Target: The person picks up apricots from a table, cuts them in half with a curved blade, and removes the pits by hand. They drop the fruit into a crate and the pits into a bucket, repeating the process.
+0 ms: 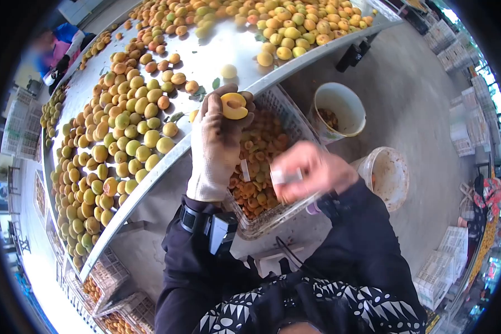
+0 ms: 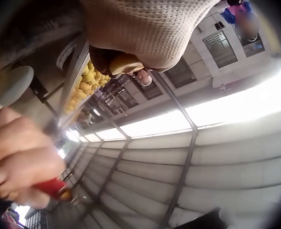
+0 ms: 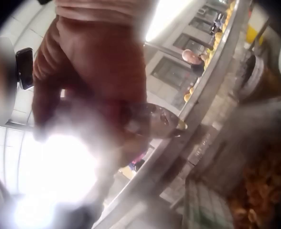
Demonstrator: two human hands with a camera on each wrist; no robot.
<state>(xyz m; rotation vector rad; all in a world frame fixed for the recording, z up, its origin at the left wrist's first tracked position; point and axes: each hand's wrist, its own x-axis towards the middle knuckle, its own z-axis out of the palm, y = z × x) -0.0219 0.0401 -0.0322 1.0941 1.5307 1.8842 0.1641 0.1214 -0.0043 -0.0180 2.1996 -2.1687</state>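
My left hand (image 1: 212,133), in a whitish knit glove with dark-stained fingers, holds a cut apricot (image 1: 234,113) at its fingertips. The orange-yellow cut face points up, with a hollow in its middle; in the left wrist view the apricot (image 2: 124,63) shows under the glove. Bare and motion-blurred, my right hand (image 1: 313,171) grips a small red-handled knife (image 2: 52,187), its blade smeared in the left wrist view. The right hand is over a plastic crate (image 1: 251,227) of cut apricot pieces (image 1: 256,192), to the right of the gloved hand.
A metal sorting table (image 1: 220,55) carries many whole apricots (image 1: 142,133), its raised edge beside my left hand. Two white buckets (image 1: 353,111) stand on the floor at right. Crates (image 1: 108,273) of fruit sit at lower left. Another person (image 1: 61,53) is across the table.
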